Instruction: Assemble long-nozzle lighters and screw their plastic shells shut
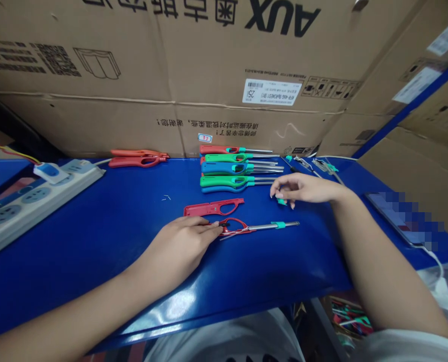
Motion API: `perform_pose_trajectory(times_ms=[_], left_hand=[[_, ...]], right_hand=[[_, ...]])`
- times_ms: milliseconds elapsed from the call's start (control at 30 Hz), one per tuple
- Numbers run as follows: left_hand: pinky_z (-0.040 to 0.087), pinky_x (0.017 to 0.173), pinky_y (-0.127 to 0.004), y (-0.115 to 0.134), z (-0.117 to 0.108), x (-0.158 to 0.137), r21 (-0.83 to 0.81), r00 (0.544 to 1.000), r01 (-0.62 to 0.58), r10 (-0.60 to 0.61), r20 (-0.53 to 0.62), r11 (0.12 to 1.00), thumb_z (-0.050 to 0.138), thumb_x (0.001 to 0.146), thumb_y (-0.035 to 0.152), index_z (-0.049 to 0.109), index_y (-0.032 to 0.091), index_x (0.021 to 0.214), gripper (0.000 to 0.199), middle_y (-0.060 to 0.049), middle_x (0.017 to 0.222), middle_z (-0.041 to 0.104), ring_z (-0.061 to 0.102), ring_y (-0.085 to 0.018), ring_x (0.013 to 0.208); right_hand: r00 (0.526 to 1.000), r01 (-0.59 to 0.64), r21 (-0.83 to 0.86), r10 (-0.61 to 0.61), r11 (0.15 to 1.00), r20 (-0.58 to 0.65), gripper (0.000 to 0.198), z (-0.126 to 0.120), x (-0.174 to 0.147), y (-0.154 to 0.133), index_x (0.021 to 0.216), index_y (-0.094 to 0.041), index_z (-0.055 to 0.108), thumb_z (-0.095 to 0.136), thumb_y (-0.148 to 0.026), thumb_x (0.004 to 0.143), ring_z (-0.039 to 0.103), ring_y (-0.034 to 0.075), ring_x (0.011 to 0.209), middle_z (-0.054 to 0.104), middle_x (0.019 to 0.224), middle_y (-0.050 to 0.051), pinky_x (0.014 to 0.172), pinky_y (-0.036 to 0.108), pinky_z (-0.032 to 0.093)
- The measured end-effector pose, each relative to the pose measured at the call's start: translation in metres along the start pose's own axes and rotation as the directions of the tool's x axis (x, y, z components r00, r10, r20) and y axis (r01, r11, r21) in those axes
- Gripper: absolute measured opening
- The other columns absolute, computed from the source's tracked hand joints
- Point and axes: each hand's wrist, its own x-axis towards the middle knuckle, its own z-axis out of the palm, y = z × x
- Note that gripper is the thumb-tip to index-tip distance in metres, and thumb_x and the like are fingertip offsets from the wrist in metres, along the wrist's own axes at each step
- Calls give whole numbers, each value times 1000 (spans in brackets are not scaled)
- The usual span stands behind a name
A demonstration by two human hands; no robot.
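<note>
While left fingers (209,229) clamp a looped red plastic handle (245,227), right fingers (290,194) pinch a small teal piece (282,201).

The single view is worn on the person's head and faces forward and down across the blue tabletop (92,266), with the lap (224,342) along the near edge and the printed cardboard panel (114,110) filling the far side. It sits close, within arm's reach: the left hand (186,241) and right hand (307,190) lie near the middle. Its wide field takes in the power strip (43,193) at left and the smartphone (392,216) at right.
</note>
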Motion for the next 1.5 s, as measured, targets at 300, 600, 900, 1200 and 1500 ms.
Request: perform_pose_trajectory(times_ms=[300,600,900,1200,1500], left_hand=[[61,86,-43,1,0,3,-14,999,40,-40,4,999,52,99,18,71,20,118,27,-6,111,78,73,-27,100],[60,89,-45,3,1,0,-58,991,129,-130,-6,990,55,98,21,69,23,122,28,-4,118,76,72,-27,105],[57,93,-45,3,-4,4,-194,975,221,-210,74,956,58,98,22,67,20,120,24,-7,116,73,69,-27,107],[54,95,-45,5,-5,5,-248,969,241,-219,114,938,58,98,18,67,19,115,19,-8,110,70,65,-26,106],[54,95,-44,4,-4,4,-288,969,241,-213,125,927,58,99,20,67,18,114,18,-8,108,68,64,-25,104]], right_hand=[[999,33,-179,-36,983,-11,46,12,6,-1,113,-19,62,76,-44,77,60,17,89,62,107,8,74,29,52],[994,-107,-381,105,918,-27,45,6,-3,-6,80,-17,66,75,-61,73,51,15,66,60,71,1,61,28,39],[969,236,-419,-243,877,36,28,45,4,-35,85,-17,71,66,-45,88,55,15,68,65,78,3,63,27,42],[877,439,-460,-480,772,32,14,71,11,-40,88,-17,68,60,-26,95,57,14,74,65,86,4,67,26,43],[864,492,-368,-495,789,94,10,86,15,-43,90,-18,70,62,-21,94,63,15,84,68,94,5,74,26,47]])
